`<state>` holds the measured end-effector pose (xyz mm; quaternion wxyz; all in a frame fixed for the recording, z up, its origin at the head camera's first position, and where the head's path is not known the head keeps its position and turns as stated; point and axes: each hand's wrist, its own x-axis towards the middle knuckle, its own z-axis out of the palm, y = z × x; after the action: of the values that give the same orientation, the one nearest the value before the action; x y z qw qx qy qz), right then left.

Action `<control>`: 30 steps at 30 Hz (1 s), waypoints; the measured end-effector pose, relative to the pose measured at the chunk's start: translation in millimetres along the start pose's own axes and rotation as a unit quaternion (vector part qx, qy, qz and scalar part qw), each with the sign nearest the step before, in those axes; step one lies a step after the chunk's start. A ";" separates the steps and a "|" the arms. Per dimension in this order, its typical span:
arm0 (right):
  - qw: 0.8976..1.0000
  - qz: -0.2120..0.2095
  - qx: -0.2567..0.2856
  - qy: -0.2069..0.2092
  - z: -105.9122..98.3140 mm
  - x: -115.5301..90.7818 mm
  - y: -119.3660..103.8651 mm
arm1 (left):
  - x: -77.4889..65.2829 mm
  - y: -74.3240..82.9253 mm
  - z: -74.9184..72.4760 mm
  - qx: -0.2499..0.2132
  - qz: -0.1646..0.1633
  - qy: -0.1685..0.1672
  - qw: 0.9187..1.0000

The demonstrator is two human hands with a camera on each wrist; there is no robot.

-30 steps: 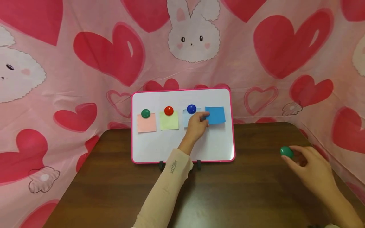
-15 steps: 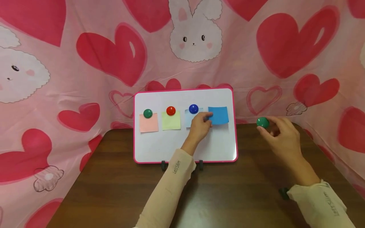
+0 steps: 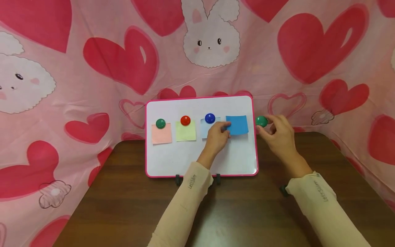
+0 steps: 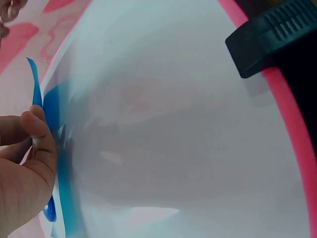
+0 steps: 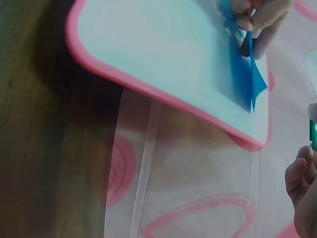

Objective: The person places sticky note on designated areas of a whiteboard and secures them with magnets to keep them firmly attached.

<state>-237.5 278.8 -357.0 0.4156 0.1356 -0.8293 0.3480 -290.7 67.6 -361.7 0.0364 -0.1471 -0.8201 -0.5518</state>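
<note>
My left hand (image 3: 217, 137) pinches the left edge of a blue sticky note (image 3: 237, 125) against the right part of a pink-framed whiteboard (image 3: 172, 159). Seen from the right wrist, the note (image 5: 257, 84) stands slightly off the board at its free end. Just beyond the board's right edge, my right hand (image 3: 280, 137) holds a round green magnet (image 3: 261, 121) between thumb and fingers. A blue magnet (image 3: 210, 118) sits on a light blue note (image 3: 206, 127), which my left hand partly covers.
Further left on the board, a red magnet (image 3: 185, 120) holds a pale green note (image 3: 186, 133) and another green magnet (image 3: 160, 123) a pink note (image 3: 162, 135). Dark feet (image 3: 218, 179) support the board on the brown table (image 3: 123, 206). A patterned pink cloth (image 3: 172, 68) hangs behind.
My right hand has carried the green magnet leftward and up from the table's right side to beside the board. The left hand keeps its place on the blue note.
</note>
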 end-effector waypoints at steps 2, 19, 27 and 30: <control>1.000 0.007 0.000 -0.013 7.6 5.4 -0.9 | -0.5 0.3 0.0 0.000 0.000 0.000 1.000; 0.992 0.066 -0.023 -0.106 55.8 36.6 -3.8 | -0.1 0.6 1.0 0.022 -0.004 -0.011 1.000; 0.988 0.067 -0.046 -0.132 68.8 40.2 -0.7 | 0.7 -0.3 0.5 0.027 0.003 -0.010 1.000; 0.986 0.064 -0.057 -0.140 72.2 40.2 -1.7 | 0.7 0.1 0.0 0.031 0.006 -0.011 0.999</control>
<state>-304.4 230.4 -354.5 0.2793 0.1056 -0.9048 0.3038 -291.4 67.8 -361.5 0.0356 -0.1568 -0.8361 -0.5245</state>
